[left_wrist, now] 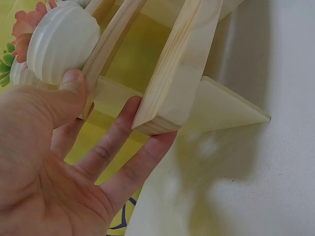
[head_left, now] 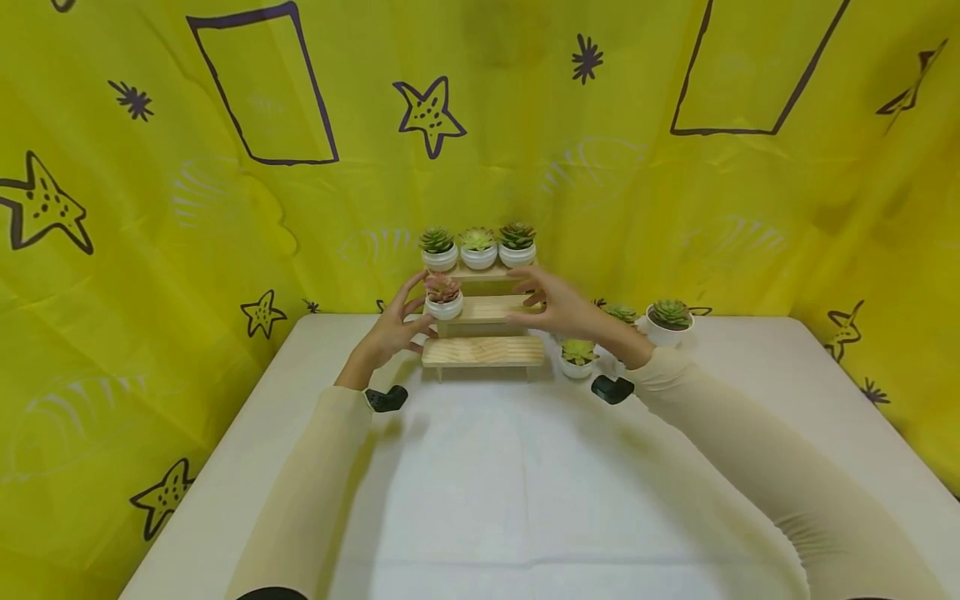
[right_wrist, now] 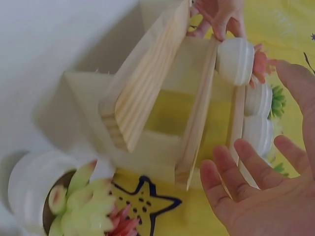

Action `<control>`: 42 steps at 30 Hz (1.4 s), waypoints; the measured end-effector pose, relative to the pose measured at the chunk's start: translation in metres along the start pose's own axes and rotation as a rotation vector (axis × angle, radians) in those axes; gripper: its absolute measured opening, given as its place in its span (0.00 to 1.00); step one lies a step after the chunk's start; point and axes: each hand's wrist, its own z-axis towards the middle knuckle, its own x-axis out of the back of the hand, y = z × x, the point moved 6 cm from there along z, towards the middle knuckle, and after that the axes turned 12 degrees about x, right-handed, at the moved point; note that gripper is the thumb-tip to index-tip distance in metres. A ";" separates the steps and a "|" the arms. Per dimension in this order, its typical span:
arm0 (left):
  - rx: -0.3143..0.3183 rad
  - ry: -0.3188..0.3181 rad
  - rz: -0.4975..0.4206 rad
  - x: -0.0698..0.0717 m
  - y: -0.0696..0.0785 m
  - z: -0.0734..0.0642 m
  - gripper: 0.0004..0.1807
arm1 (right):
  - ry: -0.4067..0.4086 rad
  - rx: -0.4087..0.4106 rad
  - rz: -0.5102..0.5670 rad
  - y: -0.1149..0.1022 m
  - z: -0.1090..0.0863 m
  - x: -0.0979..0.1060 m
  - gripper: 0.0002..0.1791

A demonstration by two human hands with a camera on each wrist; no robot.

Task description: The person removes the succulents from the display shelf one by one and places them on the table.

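A three-step wooden stand [head_left: 483,352] stands near the back of the table. On its middle step, at the left end, sits a pink succulent in a white pot [head_left: 444,308]. My left hand [head_left: 390,333] is at the stand's left side. In the left wrist view its thumb [left_wrist: 74,84] lies by the pot's base at the middle step's end, and other fingers [left_wrist: 152,147] touch the lowest step's end. My right hand [head_left: 562,308] is spread by the right end of the middle step, holding nothing. Three green succulents in white pots [head_left: 478,250] line the top step.
Right of the stand, a yellow-green potted succulent [head_left: 577,358] and a green one [head_left: 670,321] stand on the white table [head_left: 480,483]. Another green plant [head_left: 621,313] is partly hidden behind my right forearm. A yellow patterned curtain [head_left: 495,100] hangs behind and at both sides.
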 end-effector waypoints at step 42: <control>0.001 -0.001 -0.016 -0.002 0.001 -0.001 0.43 | 0.140 -0.124 0.097 0.000 0.063 -0.069 0.41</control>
